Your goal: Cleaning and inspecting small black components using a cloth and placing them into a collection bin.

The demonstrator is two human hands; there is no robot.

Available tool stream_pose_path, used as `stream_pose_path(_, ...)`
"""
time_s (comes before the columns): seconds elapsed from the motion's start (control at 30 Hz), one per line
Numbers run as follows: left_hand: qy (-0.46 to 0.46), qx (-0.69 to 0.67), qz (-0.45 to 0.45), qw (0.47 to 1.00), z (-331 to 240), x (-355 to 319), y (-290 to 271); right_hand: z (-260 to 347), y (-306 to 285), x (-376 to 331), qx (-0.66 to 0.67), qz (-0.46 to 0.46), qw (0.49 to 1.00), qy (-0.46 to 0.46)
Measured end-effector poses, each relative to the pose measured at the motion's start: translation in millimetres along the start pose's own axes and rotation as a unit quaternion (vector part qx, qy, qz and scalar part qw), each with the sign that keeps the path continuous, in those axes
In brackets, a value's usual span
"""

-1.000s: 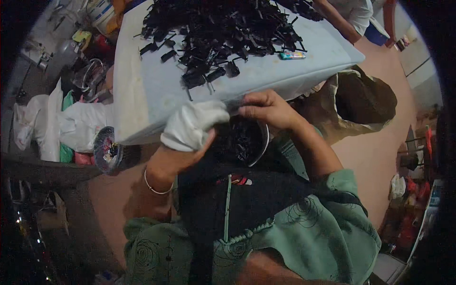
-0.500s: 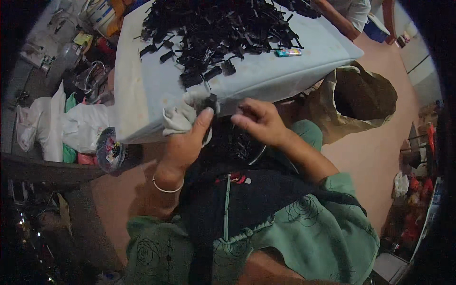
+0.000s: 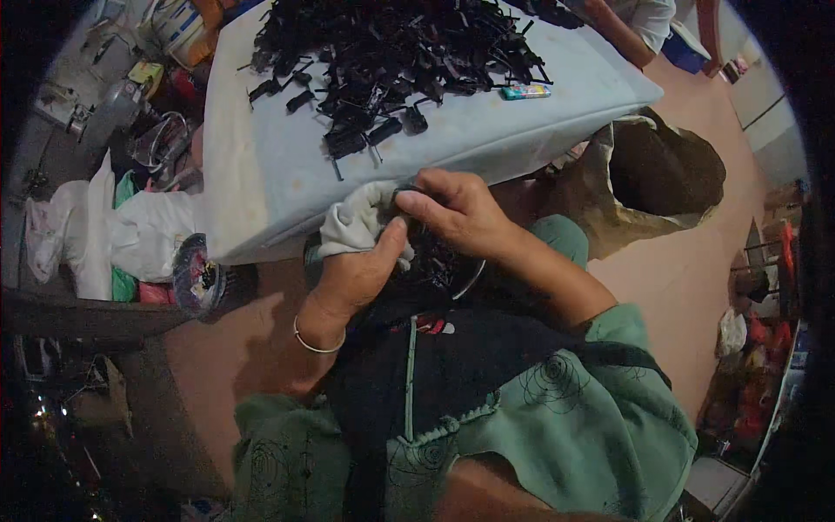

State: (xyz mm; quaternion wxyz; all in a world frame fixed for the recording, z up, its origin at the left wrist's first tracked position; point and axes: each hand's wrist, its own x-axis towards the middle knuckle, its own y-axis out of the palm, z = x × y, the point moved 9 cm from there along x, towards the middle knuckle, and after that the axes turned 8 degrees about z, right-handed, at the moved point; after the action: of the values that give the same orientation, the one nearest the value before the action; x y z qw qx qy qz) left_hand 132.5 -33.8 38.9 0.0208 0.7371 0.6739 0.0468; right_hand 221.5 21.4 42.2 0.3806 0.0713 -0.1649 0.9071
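My left hand (image 3: 352, 274), with a bangle at its wrist, is closed on a crumpled whitish cloth (image 3: 352, 222); its fingers are hidden behind the cloth. My right hand (image 3: 465, 213) meets it from the right, thumb and forefinger pinched at the cloth's edge on a small black part (image 3: 405, 189), mostly covered by the fingers. Below both hands, a dark container with a pale curved rim or handle (image 3: 470, 281) holds small black pieces (image 3: 439, 265). In front, a large heap of black plastic parts (image 3: 391, 52) covers much of the pale-covered table (image 3: 252, 174).
A colourful small packet (image 3: 526, 91) lies right of the heap. Beside the table stands an open brown sack (image 3: 644, 191). At left are white plastic bags (image 3: 156, 230) and a clear bowl of small bits (image 3: 202, 274). Another person's arm (image 3: 622, 30) rests at the far right.
My right hand has moved left to meet my left hand and now pinches at the cloth. The black part that stuck up by my left thumb is now mostly covered.
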Motion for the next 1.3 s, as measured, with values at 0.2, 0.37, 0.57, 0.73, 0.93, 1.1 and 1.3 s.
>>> stream_pose_path(0.2, 0.066, 0.295, -0.066, 0.951, -12.5, -2.0, -6.1, 6.3, 11.5, -8.2, -0.063, 0.047, 0.997, 0.029)
stream_pose_path(0.37, 0.174, 0.412, -0.083, 0.890, -28.8, -7.9, 6.8, -8.3, 15.8, -10.0, 0.019, 0.018, 0.998, 0.064)
stream_pose_path(0.57, 0.130, 0.236, -0.068, 0.961, -8.9, 3.5, -6.9, -16.7, 7.8, -8.4, 0.063, 0.018, 0.997, 0.025)
stream_pose_path(0.73, -0.009, 0.044, -0.065, 0.997, 15.4, 7.0, -25.2, -12.4, 4.6, -11.4, -0.170, 0.126, 0.977, 0.022)
stream_pose_path(0.93, -0.003, 0.110, -0.018, 0.994, 0.1, 4.4, -8.9, 15.3, -7.1, -9.8, -0.137, 0.060, 0.981, -0.126)
stream_pose_path(1.1, -0.026, 0.042, 0.035, 0.998, 2.9, 1.0, 5.0, -12.5, 2.0, -7.5, 0.098, 0.033, 0.994, 0.036)
stream_pose_path(1.3, -0.018, 0.086, 0.019, 0.996, -0.6, 5.0, -0.1, 1.8, 9.5, -8.3, -0.083, 0.090, 0.992, -0.008)
